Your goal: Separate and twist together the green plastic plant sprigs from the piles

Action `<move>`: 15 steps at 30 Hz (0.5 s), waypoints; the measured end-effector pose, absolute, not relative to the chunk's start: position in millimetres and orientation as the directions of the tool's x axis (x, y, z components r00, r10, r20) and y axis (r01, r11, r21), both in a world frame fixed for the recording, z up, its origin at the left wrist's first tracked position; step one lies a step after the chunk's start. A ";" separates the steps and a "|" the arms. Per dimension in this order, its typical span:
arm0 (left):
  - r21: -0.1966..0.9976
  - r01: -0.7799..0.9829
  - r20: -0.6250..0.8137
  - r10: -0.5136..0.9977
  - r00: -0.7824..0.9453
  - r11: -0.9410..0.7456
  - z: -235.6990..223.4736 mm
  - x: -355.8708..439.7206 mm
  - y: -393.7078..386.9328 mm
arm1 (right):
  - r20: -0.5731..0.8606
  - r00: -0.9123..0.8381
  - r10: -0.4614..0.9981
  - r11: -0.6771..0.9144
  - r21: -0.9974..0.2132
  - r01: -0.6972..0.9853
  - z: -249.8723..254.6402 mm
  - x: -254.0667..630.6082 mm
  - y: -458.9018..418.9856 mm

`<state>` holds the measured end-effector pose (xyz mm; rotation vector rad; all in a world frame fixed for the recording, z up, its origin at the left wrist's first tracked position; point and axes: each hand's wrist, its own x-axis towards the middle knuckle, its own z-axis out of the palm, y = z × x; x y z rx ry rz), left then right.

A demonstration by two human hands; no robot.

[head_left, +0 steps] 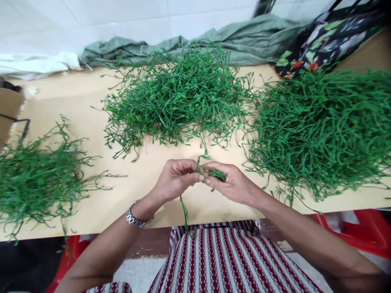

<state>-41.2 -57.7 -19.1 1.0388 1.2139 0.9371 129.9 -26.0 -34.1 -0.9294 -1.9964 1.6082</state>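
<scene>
My left hand (175, 179), with a metal watch (136, 216) on its wrist, pinches a thin green plastic-looking stem (184, 209). The stem runs from above the fingertips down past the table's near edge. My right hand (236, 184) meets it at the fingertips, thumb tip against thumb tip. Curled in the right fingers is a small bunch of green stem pieces (218, 175). The exact joint between the fingertips is hidden. Just beyond both hands lies a loose heap of branched green stems (180, 95).
A bigger, denser heap of green stems (324, 126) covers the table's right side. Another heap (36, 175) lies at the left, beside a cardboard box (10, 114). Along the wall are grey-green cloth (250, 38) and a dark floral cloth (326, 42). Red stools (363, 232) stand below the table (146, 162).
</scene>
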 end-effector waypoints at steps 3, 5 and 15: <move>0.978 -0.026 -0.204 0.974 0.099 0.208 -17.5 -38.8 -58.6 | -0.112 -0.711 0.694 0.125 -0.954 0.272 -32.6 130.8 -27.2; 0.983 -0.052 -0.169 0.980 0.110 0.175 -15.5 -38.1 -58.3 | -0.114 -0.693 0.712 0.141 -0.943 0.300 -30.2 131.1 -28.2; 0.966 -0.136 -0.188 0.958 0.216 0.221 -21.5 -37.3 -60.6 | 0.026 -0.586 0.810 0.247 -0.921 0.301 -27.6 129.1 -36.3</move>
